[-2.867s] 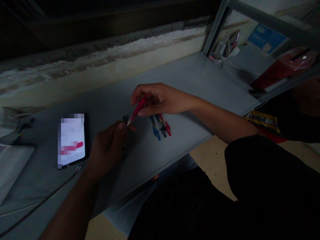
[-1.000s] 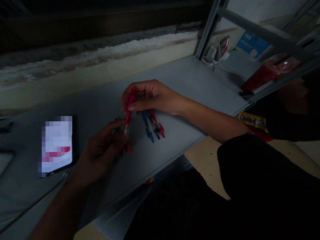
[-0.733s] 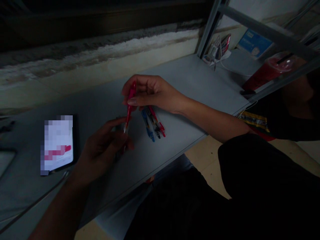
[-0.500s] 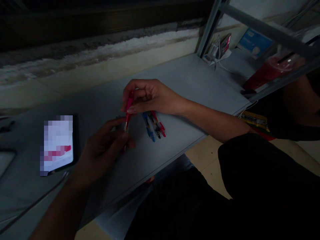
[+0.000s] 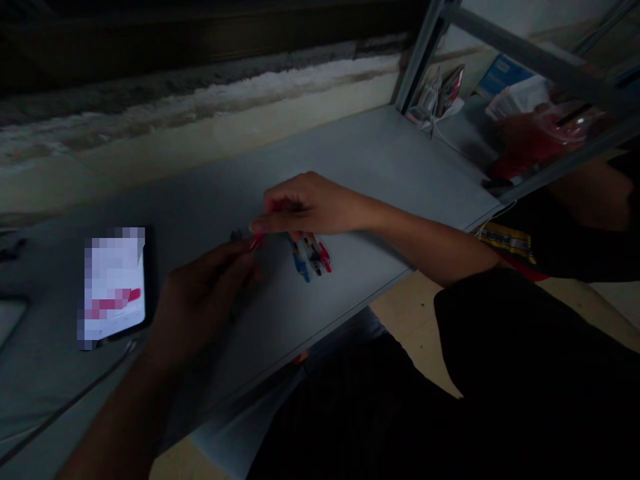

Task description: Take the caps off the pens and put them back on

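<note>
A red pen (image 5: 257, 241) is held between my two hands over the table, mostly covered by fingers. My left hand (image 5: 205, 293) is closed on its lower end, thumb and fingers pinched together. From the other side my right hand (image 5: 313, 205) grips its upper part, and some red shows inside the curled fingers. Below the right hand lie a blue pen (image 5: 301, 265), a black pen (image 5: 315, 264) and another red pen (image 5: 325, 256), side by side with their far ends hidden. A small dark thing (image 5: 236, 235) shows behind my left fingers, too dim to name.
On the left lies a lit phone (image 5: 120, 280) with a cable (image 5: 90, 387) beside it. At right, beyond the metal frame (image 5: 420, 57), another person's hand is by a cup of red drink (image 5: 563, 130) and a whitish container (image 5: 520, 97). A blue box (image 5: 500, 73) stands behind.
My right hand has moved slightly down and right, and the red pen is tilted and more covered. The other person's hand has shifted left, and the whitish container has come into view.
</note>
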{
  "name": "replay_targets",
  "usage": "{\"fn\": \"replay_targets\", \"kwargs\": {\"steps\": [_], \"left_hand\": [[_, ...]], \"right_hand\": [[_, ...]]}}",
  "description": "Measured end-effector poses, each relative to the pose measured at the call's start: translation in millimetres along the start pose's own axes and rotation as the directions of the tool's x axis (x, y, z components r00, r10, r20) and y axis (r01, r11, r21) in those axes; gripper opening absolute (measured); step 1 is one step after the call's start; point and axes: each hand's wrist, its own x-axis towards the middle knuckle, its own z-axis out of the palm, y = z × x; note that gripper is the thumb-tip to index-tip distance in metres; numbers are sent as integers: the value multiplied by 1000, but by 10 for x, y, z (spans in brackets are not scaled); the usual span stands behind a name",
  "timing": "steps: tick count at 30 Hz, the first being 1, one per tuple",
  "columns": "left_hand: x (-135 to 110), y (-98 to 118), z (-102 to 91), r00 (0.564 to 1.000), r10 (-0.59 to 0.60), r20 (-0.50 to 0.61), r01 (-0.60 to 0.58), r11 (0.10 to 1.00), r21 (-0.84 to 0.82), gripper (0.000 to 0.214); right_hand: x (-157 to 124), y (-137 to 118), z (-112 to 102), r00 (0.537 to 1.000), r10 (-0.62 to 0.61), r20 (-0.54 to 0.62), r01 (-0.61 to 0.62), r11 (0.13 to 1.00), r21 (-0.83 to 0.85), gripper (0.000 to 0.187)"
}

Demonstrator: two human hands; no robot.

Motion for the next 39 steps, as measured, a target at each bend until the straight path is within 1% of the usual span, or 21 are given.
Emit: {"fn": "replay_targets", "kwargs": {"steps": [1,3,5,8,9,10,13,15,16,18,19,20,21,23,25,27,29,32,35,37,39], "left_hand": [[5,4,-4,999,-13,-30,14,1000,9,43],[14,-1,-12,997,-40,-73,42,999,23,45],[20,-23,-11,996,-52,-77,54,998,26,45],[21,-58,7,998,-43,-34,44,999,22,44],[21,-61,13,999,-37,-27,38,999,22,44],[20,-59,16,999,-31,-24,32,999,24,44],[20,-23,1,998,-18,-54,20,999,42,43],[23,12,-22,997,-37,-68,41,997,61,41],[25,28,-33,997,-49,-63,53,997,64,41],[29,52,-42,998,-62,-32,64,996,57,41],[31,59,-41,998,-59,-14,60,997,53,42],[32,64,-38,999,-49,-7,49,997,54,42],[33,66,-35,999,-38,-8,38,998,57,42],[30,67,-33,999,-29,-22,30,998,61,40],[25,67,-42,999,-43,-31,45,997,70,38],[20,72,-54,998,-61,-18,62,995,82,39],[15,81,-55,998,-59,13,58,995,81,40],[-2,88,-31,999,-26,30,24,999,45,40],[-30,65,-5,999,23,-46,-20,998,60,35],[-49,38,0,991,85,-105,-71,989,128,36],[-66,21,-4,982,140,-125,-115,975,192,38]], "right_hand": [[-2,20,2,999,-47,10,47,999,23,29],[-5,53,1,992,-123,35,121,991,55,25],[-7,54,-13,993,-108,55,106,994,34,19],[-2,18,-51,1000,-9,-5,8,998,-60,42],[3,13,-60,1000,7,-21,-8,996,-84,46],[10,15,-62,1000,3,-31,-6,995,-95,45],[37,58,-36,995,-87,-41,86,996,-18,22],[51,85,-9,990,-127,-56,130,990,54,18],[54,90,1,992,-114,-53,117,991,64,19],[54,86,10,999,-35,-39,37,998,42,38],[52,82,12,999,-1,-34,2,1000,30,44],[52,81,14,999,13,-41,-12,999,38,43],[53,85,16,998,2,-58,1,998,68,37],[61,107,20,992,-70,-102,86,982,165,15],[72,133,16,986,-138,-98,157,960,231,10],[77,138,-4,989,-143,-48,150,963,225,10],[73,109,-36,996,-90,-9,90,985,148,21],[61,28,-77,1000,-15,0,15,1000,20,41],[58,-31,-88,1000,24,14,-24,999,-23,51],[63,-40,-83,997,61,38,-61,998,-24,56],[70,-28,-78,994,94,53,-94,996,-12,57]]}}
